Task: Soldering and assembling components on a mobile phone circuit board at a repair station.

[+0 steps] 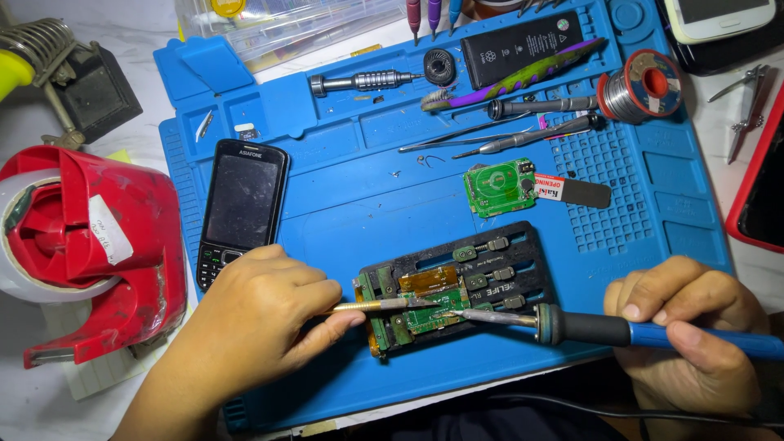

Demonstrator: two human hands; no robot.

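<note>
- The right hand (694, 327) is gripping a blue-handled soldering iron (645, 333), fingers clamped around the handle; the iron's long axis is running nearly level, from the right edge of the view leftward to its tip.
- The left hand (261, 314) is holding metal tweezers (380, 305), fingers pinched together on the shank; the tweezers are pointing rightward.
- Both tips are meeting from opposite sides over a small green circuit board (425, 314) — the board is lying between the two hands, clamped in a black board holder (490, 265). The left hand is sitting nearer to the board; the right hand is staying well back along the handle.
- The holder is resting on a blue silicone repair mat (367, 204) covering the worktop.
- Also on the mat: a black keypad phone (243, 204) just beyond the left hand, a second green board (498, 188), a solder spool (645, 86), a flat black battery (523, 45) and several screwdrivers.
- A red tape dispenser (90, 245) is standing off the mat at the left.
</note>
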